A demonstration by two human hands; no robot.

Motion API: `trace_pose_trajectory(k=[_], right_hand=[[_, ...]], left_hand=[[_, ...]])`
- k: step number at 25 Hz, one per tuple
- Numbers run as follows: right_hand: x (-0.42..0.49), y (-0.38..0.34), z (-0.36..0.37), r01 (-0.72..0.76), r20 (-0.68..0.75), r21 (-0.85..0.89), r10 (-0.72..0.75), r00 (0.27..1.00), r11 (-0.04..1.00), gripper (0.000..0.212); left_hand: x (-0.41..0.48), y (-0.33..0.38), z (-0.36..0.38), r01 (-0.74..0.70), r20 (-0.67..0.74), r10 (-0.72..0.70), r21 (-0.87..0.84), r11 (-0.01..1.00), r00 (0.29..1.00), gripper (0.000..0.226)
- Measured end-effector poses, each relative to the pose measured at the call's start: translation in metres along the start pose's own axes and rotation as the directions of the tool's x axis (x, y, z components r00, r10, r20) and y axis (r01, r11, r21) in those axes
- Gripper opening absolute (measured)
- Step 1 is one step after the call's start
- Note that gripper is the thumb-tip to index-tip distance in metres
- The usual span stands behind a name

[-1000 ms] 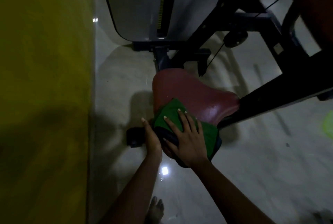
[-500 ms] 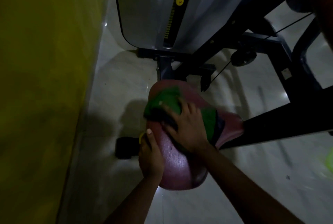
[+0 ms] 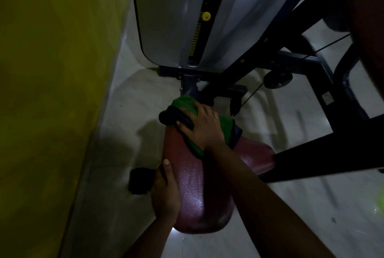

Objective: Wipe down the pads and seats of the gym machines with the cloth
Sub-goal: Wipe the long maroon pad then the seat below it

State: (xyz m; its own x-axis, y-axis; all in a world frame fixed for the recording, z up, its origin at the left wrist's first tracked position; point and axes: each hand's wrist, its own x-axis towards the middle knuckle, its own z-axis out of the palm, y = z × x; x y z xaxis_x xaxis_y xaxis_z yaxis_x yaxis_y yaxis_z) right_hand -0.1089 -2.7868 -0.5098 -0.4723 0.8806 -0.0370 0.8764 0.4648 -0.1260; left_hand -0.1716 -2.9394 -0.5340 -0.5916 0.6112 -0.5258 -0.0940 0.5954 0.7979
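A dark red padded seat (image 3: 195,191) of a gym machine fills the lower middle of the head view. A green cloth with a dark edge (image 3: 184,103) lies over the seat's far end. My right hand (image 3: 202,127) lies flat on the cloth with its fingers spread, pressing it onto the seat. My left hand (image 3: 165,191) grips the seat's left edge, thumb on top, fingers curled under and hidden.
A yellow wall (image 3: 52,91) runs close along the left. Ahead stands the grey weight-stack cover (image 3: 172,19) with a yellow pin (image 3: 206,16). Black frame bars (image 3: 324,154), a pulley (image 3: 277,80) and a cable crowd the right. A black knob (image 3: 140,181) sits left of the seat.
My right hand has pushed the cloth from the near end of the seat to its far end. The left hand has kept its grip on the seat's left edge.
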Motion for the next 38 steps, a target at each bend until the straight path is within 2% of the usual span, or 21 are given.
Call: trace_pose_trajectory(k=[5,8,10,12,14,16,18,20,22,25,26,28,29,30,32,35,37,38], right_hand=[[-0.029,0.037,-0.01,-0.243,-0.021,-0.009,0.243,0.97,0.97,0.062],[-0.079,0.017,0.001,-0.423,-0.169,-0.016,0.415,0.894,0.906,0.06],[-0.107,0.0,0.01,-0.413,-0.243,-0.004,0.4,0.884,0.911,0.056],[-0.114,0.013,0.01,-0.299,-0.217,-0.01,0.29,0.932,0.954,0.055],[-0.105,0.044,0.003,-0.263,-0.221,-0.062,0.244,0.944,0.963,0.057],[-0.092,0.075,-0.007,-0.358,-0.212,-0.062,0.338,0.917,0.932,0.06],[-0.09,0.099,-0.015,-0.464,-0.158,0.023,0.461,0.873,0.886,0.058],[-0.102,0.112,-0.018,-0.548,-0.199,0.201,0.582,0.789,0.812,0.048],[-0.118,0.11,-0.013,-0.629,-0.234,0.439,0.757,0.61,0.642,0.044],[-0.126,0.082,0.01,-0.665,-0.011,0.717,0.957,0.289,0.209,0.076],[-0.127,0.069,0.017,-0.641,0.03,0.759,0.977,0.212,0.116,0.086],[-0.133,0.043,0.024,-0.565,0.034,0.824,0.992,0.124,0.043,0.087],[-0.138,0.03,0.027,-0.542,0.043,0.839,0.991,0.125,0.032,0.079],[-0.144,0.021,0.03,-0.538,0.068,0.843,0.984,0.164,0.031,0.071],[-0.161,0.002,0.033,-0.551,0.093,0.83,0.953,0.288,0.086,0.064],[-0.197,-0.03,0.042,-0.519,0.016,0.82,0.896,0.444,0.243,0.069],[-0.216,-0.04,0.046,-0.472,0.006,0.828,0.838,0.545,0.302,0.072],[-0.216,-0.035,0.045,-0.44,0.018,0.848,0.814,0.58,0.294,0.073]], left_hand=[[0.005,0.018,-0.002,0.026,0.082,-0.03,0.048,0.998,0.996,0.072],[0.01,0.035,0.001,0.042,0.053,-0.05,0.141,0.989,0.997,0.065],[0.009,0.036,0.003,0.024,0.023,-0.029,0.194,0.981,0.999,0.064],[0.008,0.03,0.003,0.015,0.016,-0.018,0.202,0.979,1.0,0.066],[0.007,0.027,0.004,0.001,0.03,-0.006,0.168,0.986,1.0,0.066],[0.005,0.028,0.005,-0.02,0.025,0.017,0.139,0.99,1.0,0.066],[0.002,0.03,0.005,-0.019,0.001,0.019,0.144,0.989,1.0,0.065],[0.001,0.032,0.005,-0.011,-0.016,0.014,0.157,0.987,1.0,0.064],[0.002,0.032,0.004,-0.015,-0.021,0.019,0.149,0.989,1.0,0.061],[0.004,0.029,0.004,-0.023,-0.005,0.024,0.121,0.992,1.0,0.059],[0.005,0.028,0.003,-0.021,-0.003,0.021,0.121,0.992,1.0,0.059],[0.005,0.027,0.003,-0.016,-0.005,0.016,0.105,0.994,1.0,0.06],[0.005,0.025,0.002,-0.01,-0.007,0.011,0.092,0.996,1.0,0.061],[0.005,0.023,0.003,-0.005,-0.012,0.006,0.082,0.997,1.0,0.062],[0.004,0.022,0.002,0.006,-0.021,-0.005,0.072,0.997,1.0,0.063],[0.003,0.024,-0.002,0.025,-0.017,-0.024,0.07,0.997,1.0,0.063],[0.003,0.025,-0.003,0.025,-0.003,-0.025,0.059,0.998,1.0,0.064],[0.004,0.025,-0.002,0.019,0.001,-0.019,0.05,0.999,1.0,0.064]])
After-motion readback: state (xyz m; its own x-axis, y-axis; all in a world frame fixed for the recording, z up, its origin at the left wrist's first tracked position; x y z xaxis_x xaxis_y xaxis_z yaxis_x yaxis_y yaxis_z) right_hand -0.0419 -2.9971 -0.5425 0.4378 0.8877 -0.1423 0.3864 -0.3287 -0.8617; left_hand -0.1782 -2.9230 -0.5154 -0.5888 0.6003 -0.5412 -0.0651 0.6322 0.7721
